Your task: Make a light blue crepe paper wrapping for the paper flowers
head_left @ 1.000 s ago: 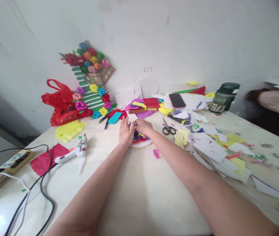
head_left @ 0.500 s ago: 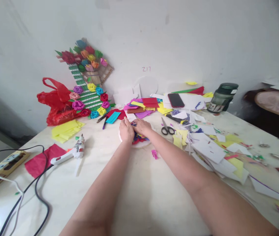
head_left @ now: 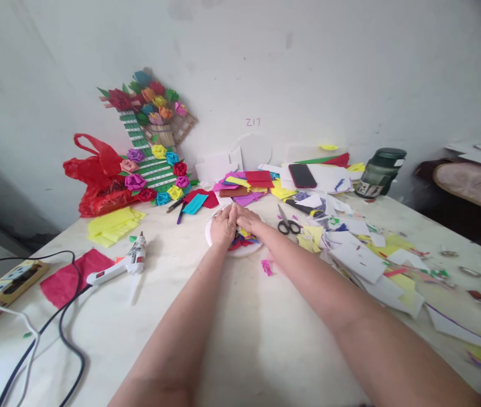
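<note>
A round white disc (head_left: 209,233) lies on the table in front of me, with crumpled coloured crepe paper (head_left: 244,240) in blue, red and yellow on it. My left hand (head_left: 224,226) is over the disc's left side, fingers bent and closed on the paper. My right hand (head_left: 249,220) lies against it from the right, its fingers also closed down on the paper. Both sets of fingertips are partly hidden, and the hands cover much of the paper. A small pink paper scrap (head_left: 267,267) sits just below the disc.
Scissors (head_left: 289,226) lie right of my hands, beside many paper offcuts (head_left: 359,254). A glue gun (head_left: 132,261) with a cable is at left, near a power strip (head_left: 7,288). Coloured paper sheets (head_left: 244,186), a phone (head_left: 302,176), a bottle (head_left: 380,172) and a paper-flower decoration (head_left: 155,167) stand behind.
My left hand has turned from upright, straighter fingers to bent ones over the paper. The right hand has moved slightly right, its fingers now against the left hand.
</note>
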`<state>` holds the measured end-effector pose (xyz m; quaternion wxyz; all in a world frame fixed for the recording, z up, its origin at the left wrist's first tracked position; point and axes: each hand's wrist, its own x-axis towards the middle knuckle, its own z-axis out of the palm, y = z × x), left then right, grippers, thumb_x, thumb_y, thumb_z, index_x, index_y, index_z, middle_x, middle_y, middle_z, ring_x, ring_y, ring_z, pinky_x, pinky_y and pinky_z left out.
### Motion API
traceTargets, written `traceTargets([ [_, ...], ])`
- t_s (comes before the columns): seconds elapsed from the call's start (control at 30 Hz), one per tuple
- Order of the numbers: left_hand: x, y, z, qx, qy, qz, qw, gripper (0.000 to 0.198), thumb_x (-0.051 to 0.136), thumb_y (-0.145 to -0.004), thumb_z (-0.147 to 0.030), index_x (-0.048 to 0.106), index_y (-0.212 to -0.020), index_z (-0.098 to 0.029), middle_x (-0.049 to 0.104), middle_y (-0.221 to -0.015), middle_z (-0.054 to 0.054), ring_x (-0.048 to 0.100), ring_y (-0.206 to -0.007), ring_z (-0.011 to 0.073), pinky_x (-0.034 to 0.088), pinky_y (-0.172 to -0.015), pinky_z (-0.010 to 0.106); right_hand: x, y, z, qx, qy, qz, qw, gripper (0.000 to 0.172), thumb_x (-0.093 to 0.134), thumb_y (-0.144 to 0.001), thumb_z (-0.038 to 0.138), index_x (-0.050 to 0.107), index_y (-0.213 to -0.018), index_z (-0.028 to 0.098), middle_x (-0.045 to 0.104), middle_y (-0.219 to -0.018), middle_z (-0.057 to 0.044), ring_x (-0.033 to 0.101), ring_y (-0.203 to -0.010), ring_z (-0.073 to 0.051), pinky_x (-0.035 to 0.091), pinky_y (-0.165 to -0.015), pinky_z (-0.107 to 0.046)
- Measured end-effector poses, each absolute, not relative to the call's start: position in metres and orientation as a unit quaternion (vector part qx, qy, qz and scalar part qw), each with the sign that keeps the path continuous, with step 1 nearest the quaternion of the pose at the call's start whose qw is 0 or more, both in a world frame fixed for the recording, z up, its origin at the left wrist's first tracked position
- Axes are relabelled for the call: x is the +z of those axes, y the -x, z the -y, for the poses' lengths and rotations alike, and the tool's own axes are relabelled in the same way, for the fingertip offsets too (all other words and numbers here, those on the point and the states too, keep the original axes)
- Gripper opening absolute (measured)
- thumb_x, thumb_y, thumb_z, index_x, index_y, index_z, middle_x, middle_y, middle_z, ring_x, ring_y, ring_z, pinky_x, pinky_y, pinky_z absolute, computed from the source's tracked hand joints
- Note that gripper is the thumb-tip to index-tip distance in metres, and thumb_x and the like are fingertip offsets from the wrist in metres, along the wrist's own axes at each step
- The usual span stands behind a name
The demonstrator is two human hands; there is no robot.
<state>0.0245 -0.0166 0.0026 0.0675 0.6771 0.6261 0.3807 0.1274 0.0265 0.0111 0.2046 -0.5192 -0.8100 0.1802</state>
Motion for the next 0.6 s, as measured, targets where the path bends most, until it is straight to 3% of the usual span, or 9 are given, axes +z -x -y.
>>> traceTargets([
  [0.17,0.0,-0.025,0.013,0.339,-0.703,-0.625,0.017,0.044,0.021,-0.091,-0.042,0.051,-0.121,-0.028,0.059,-0.115,0.004,0.048,-0.11,0.0196,0.036,-0.091,0.034,0.009,-0.131,-0.025,0.253,0.535,0.766,0.251,0.049,0.017,-0.09,0.038,0.033,-0.134,0.023,0.046,-0.132,-0.005,0.043,-0.119,-0.022,0.034,-0.096,-0.035],
  [0.33,-0.003,-0.024,0.012,0.287,-0.726,-0.624,-0.039,0.037,0.03,-0.091,-0.031,0.05,-0.121,-0.029,0.059,-0.113,0.005,0.048,-0.108,0.0207,0.034,-0.092,0.035,0.003,-0.126,-0.026,0.228,0.583,0.734,0.263,0.06,0.005,-0.089,0.049,0.032,-0.135,0.021,0.053,-0.124,-0.01,0.051,-0.111,-0.026,0.036,-0.091,-0.038],
  [0.47,-0.004,-0.024,0.012,0.3,-0.716,-0.63,-0.029,0.037,0.027,-0.091,-0.032,0.056,-0.114,-0.026,0.063,-0.102,0.006,0.049,-0.105,0.0191,0.03,-0.096,0.034,0.0,-0.124,-0.027,0.181,0.595,0.742,0.251,0.065,0.002,-0.088,0.053,0.034,-0.133,0.021,0.057,-0.119,-0.011,0.056,-0.104,-0.025,0.039,-0.087,-0.034],
  [0.6,-0.002,-0.025,0.012,0.331,-0.692,-0.641,0.013,0.042,0.024,-0.091,-0.041,0.06,-0.106,-0.026,0.06,-0.108,0.007,0.047,-0.109,0.0198,0.03,-0.097,0.035,-0.003,-0.125,-0.03,0.146,0.586,0.76,0.239,0.06,0.004,-0.09,0.049,0.038,-0.131,0.023,0.056,-0.121,-0.008,0.054,-0.107,-0.022,0.039,-0.087,-0.031],
])
